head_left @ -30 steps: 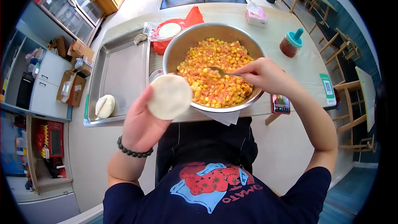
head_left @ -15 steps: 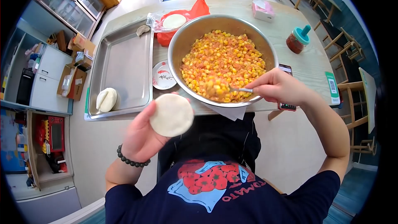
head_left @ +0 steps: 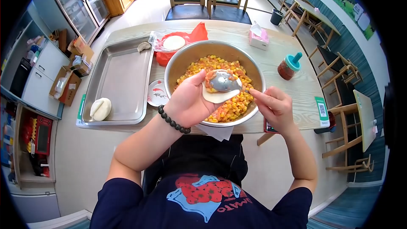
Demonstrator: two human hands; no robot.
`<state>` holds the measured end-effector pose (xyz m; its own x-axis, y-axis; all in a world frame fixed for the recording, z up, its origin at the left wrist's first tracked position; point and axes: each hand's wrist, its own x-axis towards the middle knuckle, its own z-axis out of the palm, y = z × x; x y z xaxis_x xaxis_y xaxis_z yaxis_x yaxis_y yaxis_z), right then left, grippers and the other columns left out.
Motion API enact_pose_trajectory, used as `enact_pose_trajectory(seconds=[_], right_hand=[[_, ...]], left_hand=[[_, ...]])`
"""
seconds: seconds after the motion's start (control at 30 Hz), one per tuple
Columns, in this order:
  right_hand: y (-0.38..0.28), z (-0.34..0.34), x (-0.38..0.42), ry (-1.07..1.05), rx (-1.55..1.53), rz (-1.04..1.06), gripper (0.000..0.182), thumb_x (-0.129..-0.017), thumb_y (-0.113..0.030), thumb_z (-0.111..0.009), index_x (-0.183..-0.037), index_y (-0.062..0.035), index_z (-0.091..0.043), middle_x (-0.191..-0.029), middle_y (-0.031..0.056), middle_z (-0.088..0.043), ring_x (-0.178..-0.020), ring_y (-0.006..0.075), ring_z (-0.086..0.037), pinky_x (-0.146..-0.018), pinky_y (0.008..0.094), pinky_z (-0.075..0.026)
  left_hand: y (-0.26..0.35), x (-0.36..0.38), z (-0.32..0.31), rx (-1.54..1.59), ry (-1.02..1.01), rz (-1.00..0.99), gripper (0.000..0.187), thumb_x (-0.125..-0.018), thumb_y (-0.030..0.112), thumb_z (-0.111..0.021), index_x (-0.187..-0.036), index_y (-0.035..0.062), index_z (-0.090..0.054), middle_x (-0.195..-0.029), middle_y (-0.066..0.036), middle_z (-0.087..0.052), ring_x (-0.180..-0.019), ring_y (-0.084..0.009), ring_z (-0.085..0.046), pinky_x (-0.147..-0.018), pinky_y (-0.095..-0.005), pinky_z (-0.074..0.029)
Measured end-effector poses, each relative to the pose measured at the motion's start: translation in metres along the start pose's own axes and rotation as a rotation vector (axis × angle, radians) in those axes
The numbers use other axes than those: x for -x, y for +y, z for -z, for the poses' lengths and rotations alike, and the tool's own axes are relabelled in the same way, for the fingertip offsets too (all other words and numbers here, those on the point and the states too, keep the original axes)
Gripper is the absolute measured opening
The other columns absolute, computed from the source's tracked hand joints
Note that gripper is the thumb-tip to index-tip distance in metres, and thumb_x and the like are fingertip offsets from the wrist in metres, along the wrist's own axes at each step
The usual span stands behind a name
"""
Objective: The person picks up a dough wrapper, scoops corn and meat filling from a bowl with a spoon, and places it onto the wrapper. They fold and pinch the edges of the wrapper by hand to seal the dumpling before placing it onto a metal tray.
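My left hand (head_left: 188, 104) is palm up over the near side of a steel bowl (head_left: 181, 61), cupped under a round white dumpling wrapper (head_left: 214, 97). Orange-yellow filling (head_left: 209, 80) sits on the wrapper, partly hidden by an overturned metal spoon (head_left: 225, 83) pressed on it. The fingers of my right hand (head_left: 276, 109) are closed on the spoon's handle, at the bowl's right side. Below, the bowl holds a mix of corn kernels and pinkish mince (head_left: 237, 106).
Left of the bowl lies a steel tray (head_left: 114, 76) with stacked wrappers (head_left: 101, 109) and one folded dumpling (head_left: 143, 46). A small plate (head_left: 157, 93) is between them. Behind are a red bag (head_left: 196, 34), a tissue box (head_left: 259, 40) and a lidded jar (head_left: 287, 68).
My left hand has brought the wrapper right, over the bowl. The spoon has come up from the mix and now lies turned over on the wrapper with filling under it. The view has tilted up.
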<state>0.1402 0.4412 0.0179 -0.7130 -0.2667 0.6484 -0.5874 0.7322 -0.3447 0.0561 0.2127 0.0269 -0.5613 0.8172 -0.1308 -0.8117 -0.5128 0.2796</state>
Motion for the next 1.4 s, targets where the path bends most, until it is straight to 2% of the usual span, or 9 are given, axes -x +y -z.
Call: enact_pose_trajectory(seconds=[0.13, 0.37, 0.47, 0.57, 0.67, 0.83, 1.0, 1.23, 1.4], right_hand=[[0.013, 0.01, 0.005, -0.038, -0.007, 0.053, 0.034, -0.072, 0.003, -0.065, -0.104, -0.0093, -0.069, -0.061, 0.0042, -0.049, -0.054, 0.0119, -0.049, -0.048, 0.0254, -0.037], [-0.004, 0.02, -0.004, 0.019, -0.213, -0.23, 0.034, -0.075, 0.004, -0.063, -0.106, -0.0083, -0.068, -0.061, 0.0035, -0.048, -0.053, 0.0127, -0.047, -0.048, 0.0265, -0.036], [-0.009, 0.019, -0.01, -0.097, -0.043, 0.027, 0.036, -0.073, 0.004, -0.064, -0.105, -0.0106, -0.069, -0.062, 0.004, -0.05, -0.053, 0.0137, -0.048, -0.048, 0.027, -0.038], [-0.008, 0.023, -0.007, -0.126, -0.009, 0.06, 0.036, -0.072, 0.004, -0.065, -0.105, -0.0103, -0.068, -0.062, 0.0037, -0.049, -0.053, 0.0132, -0.048, -0.048, 0.0269, -0.038], [-0.01, 0.03, -0.004, -0.022, -0.062, -0.112, 0.036, -0.072, 0.003, -0.065, -0.105, -0.0107, -0.068, -0.061, 0.0032, -0.047, -0.053, 0.0125, -0.048, -0.048, 0.0264, -0.038], [-0.007, 0.041, -0.003, -0.016, 0.109, -0.095, 0.034, -0.073, 0.001, -0.066, -0.105, -0.0122, -0.069, -0.061, 0.0032, -0.046, -0.054, 0.013, -0.049, -0.048, 0.0268, -0.038], [-0.006, 0.053, 0.002, -0.164, 0.327, -0.044, 0.032, -0.074, -0.002, -0.066, -0.103, -0.0129, -0.069, -0.062, 0.0046, -0.049, -0.054, 0.0157, -0.051, -0.049, 0.0278, -0.04], [-0.014, 0.051, 0.007, -0.077, 0.078, -0.246, 0.032, -0.076, 0.001, -0.064, -0.105, -0.0093, -0.068, -0.064, 0.0072, -0.056, -0.054, 0.0157, -0.054, -0.05, 0.0266, -0.043], [-0.023, 0.032, 0.002, -0.134, 0.009, -0.155, 0.029, -0.075, -0.001, -0.064, -0.102, -0.0095, -0.068, -0.062, 0.006, -0.057, -0.053, 0.0162, -0.055, -0.049, 0.027, -0.043]], left_hand=[[-0.001, -0.003, 0.003, 0.044, 0.018, 0.004, 0.044, -0.1, 0.025, -0.026, -0.13, -0.0056, -0.033, -0.132, -0.02, -0.042, -0.125, -0.0305, -0.041, -0.108, -0.0438, -0.032], [-0.006, -0.005, -0.001, -0.089, -0.009, -0.075, 0.045, -0.1, 0.03, -0.025, -0.131, -0.0029, -0.034, -0.131, -0.018, -0.043, -0.123, -0.0292, -0.043, -0.107, -0.0442, -0.033], [-0.011, -0.004, -0.002, -0.128, -0.047, -0.073, 0.046, -0.1, 0.03, -0.026, -0.132, -0.0019, -0.033, -0.131, -0.018, -0.044, -0.123, -0.0291, -0.043, -0.106, -0.044, -0.033], [-0.008, -0.004, 0.005, -0.122, -0.031, -0.081, 0.047, -0.1, 0.029, -0.029, -0.135, -0.0015, -0.031, -0.131, -0.018, -0.044, -0.125, -0.0293, -0.042, -0.107, -0.0436, -0.033], [-0.007, -0.005, 0.009, -0.029, -0.03, -0.057, 0.046, -0.099, 0.028, -0.031, -0.135, -0.0009, -0.032, -0.132, -0.018, -0.043, -0.124, -0.0291, -0.043, -0.106, -0.0437, -0.034], [-0.005, -0.005, 0.008, -0.098, 0.011, -0.069, 0.041, -0.099, 0.025, -0.032, -0.129, -0.0021, -0.037, -0.129, -0.016, -0.046, -0.12, -0.0283, -0.047, -0.104, -0.0438, -0.036], [0.009, -0.012, 0.021, -0.13, 0.038, -0.075, 0.04, -0.099, 0.024, -0.032, -0.128, -0.0029, -0.037, -0.129, -0.017, -0.046, -0.12, -0.0287, -0.046, -0.105, -0.0438, -0.036], [0.011, -0.018, 0.013, -0.211, 0.125, -0.082, 0.04, -0.099, 0.025, -0.029, -0.129, -0.0016, -0.035, -0.129, -0.017, -0.044, -0.122, -0.0281, -0.043, -0.106, -0.0442, -0.034], [0.0, -0.022, 0.012, -0.19, 0.064, -0.061, 0.042, -0.1, 0.028, -0.028, -0.128, -0.0017, -0.036, -0.126, -0.016, -0.046, -0.12, -0.0283, -0.044, -0.105, -0.0445, -0.033]])
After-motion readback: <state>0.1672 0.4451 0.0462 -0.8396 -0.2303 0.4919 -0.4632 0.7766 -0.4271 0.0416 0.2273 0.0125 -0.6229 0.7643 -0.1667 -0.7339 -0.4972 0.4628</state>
